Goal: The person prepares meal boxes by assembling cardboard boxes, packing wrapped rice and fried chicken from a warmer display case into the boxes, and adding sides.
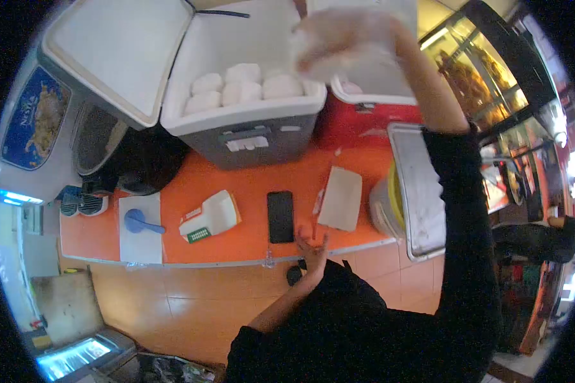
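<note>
My right hand (335,41) is raised over the coolers at the top, smeared by motion. It grips a pale whitish bundle (364,29) whose outline is blurred. Beneath and left of it, an open grey cooler (243,147) holds several rounded white packets (241,92). My left hand (313,253) is at the front edge of the orange table (236,179), fingers spread and nothing in them. Close to that hand lie a black phone (280,217) and a cream-coloured rectangular block or box (340,199).
A red cooler (370,121) stands beside the grey one. To the right are a metal tray (418,191) and a bucket (384,204). An open paper box (214,214) and a blue scoop (140,221) on a white sheet lie left. A lit glass cabinet (485,70) stands upper right.
</note>
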Demonstrator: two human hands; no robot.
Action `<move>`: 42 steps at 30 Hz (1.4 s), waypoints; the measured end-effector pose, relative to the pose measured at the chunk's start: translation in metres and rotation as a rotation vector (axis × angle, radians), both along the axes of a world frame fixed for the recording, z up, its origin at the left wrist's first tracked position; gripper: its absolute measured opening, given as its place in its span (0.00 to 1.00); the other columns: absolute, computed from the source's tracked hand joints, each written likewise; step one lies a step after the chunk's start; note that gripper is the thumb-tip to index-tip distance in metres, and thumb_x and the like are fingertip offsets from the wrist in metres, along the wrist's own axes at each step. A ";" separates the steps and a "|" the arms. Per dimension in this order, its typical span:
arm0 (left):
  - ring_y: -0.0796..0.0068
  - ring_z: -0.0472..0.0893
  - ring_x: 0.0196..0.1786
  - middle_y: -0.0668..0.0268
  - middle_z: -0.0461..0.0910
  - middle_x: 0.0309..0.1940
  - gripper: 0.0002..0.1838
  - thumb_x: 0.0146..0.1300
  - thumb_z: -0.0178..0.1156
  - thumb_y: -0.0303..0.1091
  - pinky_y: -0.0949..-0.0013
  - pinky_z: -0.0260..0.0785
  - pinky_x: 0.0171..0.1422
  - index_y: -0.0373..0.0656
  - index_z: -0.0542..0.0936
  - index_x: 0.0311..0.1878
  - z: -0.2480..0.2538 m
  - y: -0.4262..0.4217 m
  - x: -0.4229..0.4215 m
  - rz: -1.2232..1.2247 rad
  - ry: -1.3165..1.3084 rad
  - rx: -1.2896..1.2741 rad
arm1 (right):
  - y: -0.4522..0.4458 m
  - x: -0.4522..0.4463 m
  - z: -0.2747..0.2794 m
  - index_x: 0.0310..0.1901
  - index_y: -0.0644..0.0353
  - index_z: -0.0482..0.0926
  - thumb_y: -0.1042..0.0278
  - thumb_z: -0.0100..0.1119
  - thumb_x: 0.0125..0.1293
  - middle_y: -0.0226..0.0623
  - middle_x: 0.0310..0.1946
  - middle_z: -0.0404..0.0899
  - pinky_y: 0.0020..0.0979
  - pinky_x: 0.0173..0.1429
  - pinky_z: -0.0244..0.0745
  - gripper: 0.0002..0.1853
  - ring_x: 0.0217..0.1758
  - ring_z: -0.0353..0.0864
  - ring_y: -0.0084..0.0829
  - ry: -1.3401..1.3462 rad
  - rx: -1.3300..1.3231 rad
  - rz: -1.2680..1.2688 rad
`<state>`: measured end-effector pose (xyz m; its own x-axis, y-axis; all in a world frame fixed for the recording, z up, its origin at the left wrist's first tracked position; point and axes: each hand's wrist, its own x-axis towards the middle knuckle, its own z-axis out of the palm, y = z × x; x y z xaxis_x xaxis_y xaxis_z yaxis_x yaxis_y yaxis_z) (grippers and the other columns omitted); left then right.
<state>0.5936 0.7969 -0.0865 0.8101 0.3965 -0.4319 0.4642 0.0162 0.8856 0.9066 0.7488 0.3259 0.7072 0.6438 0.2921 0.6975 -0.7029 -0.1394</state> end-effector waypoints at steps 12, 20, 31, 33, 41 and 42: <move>0.40 0.59 0.72 0.42 0.51 0.73 0.48 0.62 0.61 0.58 0.41 0.53 0.73 0.37 0.51 0.74 0.033 -0.013 0.055 0.288 0.088 0.210 | -0.123 -0.309 -0.058 0.53 0.56 0.78 0.38 0.63 0.57 0.48 0.44 0.84 0.45 0.55 0.76 0.32 0.48 0.83 0.49 0.782 -0.046 -0.151; 0.46 0.60 0.72 0.45 0.53 0.72 0.43 0.66 0.57 0.52 0.46 0.55 0.73 0.39 0.50 0.75 0.040 0.065 -0.076 0.147 -0.235 -0.055 | -0.198 -0.388 -0.115 0.47 0.58 0.80 0.34 0.63 0.57 0.47 0.40 0.84 0.43 0.51 0.78 0.32 0.44 0.84 0.48 1.068 0.222 -0.290; 0.54 0.62 0.71 0.48 0.56 0.72 0.37 0.71 0.52 0.44 0.53 0.58 0.73 0.41 0.49 0.76 0.014 -0.126 -0.134 -0.204 -0.161 -0.134 | -0.512 -0.519 -0.242 0.48 0.56 0.81 0.38 0.61 0.62 0.39 0.38 0.85 0.36 0.49 0.78 0.27 0.40 0.83 0.32 1.189 0.473 -0.595; 0.55 0.62 0.71 0.48 0.57 0.72 0.36 0.72 0.51 0.42 0.54 0.58 0.73 0.41 0.49 0.76 0.010 -0.174 -0.138 -0.305 -0.172 -0.189 | -0.563 -0.537 -0.194 0.51 0.55 0.80 0.39 0.62 0.62 0.38 0.40 0.85 0.37 0.51 0.78 0.28 0.42 0.83 0.32 1.235 0.424 -0.723; 0.59 0.62 0.73 0.54 0.57 0.73 0.33 0.74 0.49 0.39 0.59 0.55 0.75 0.42 0.49 0.76 0.070 -0.433 -0.064 -0.415 -0.046 -0.559 | -0.717 -0.530 -0.214 0.49 0.52 0.82 0.36 0.59 0.62 0.38 0.43 0.84 0.41 0.50 0.79 0.27 0.46 0.84 0.37 0.548 1.035 -1.171; 0.58 0.71 0.67 0.55 0.67 0.69 0.35 0.73 0.50 0.49 0.56 0.65 0.69 0.41 0.54 0.76 0.102 -0.463 -0.054 -0.414 -0.099 -0.444 | -0.740 -0.512 -0.205 0.47 0.51 0.83 0.37 0.57 0.63 0.39 0.42 0.84 0.41 0.51 0.79 0.25 0.46 0.84 0.39 0.548 0.782 -1.174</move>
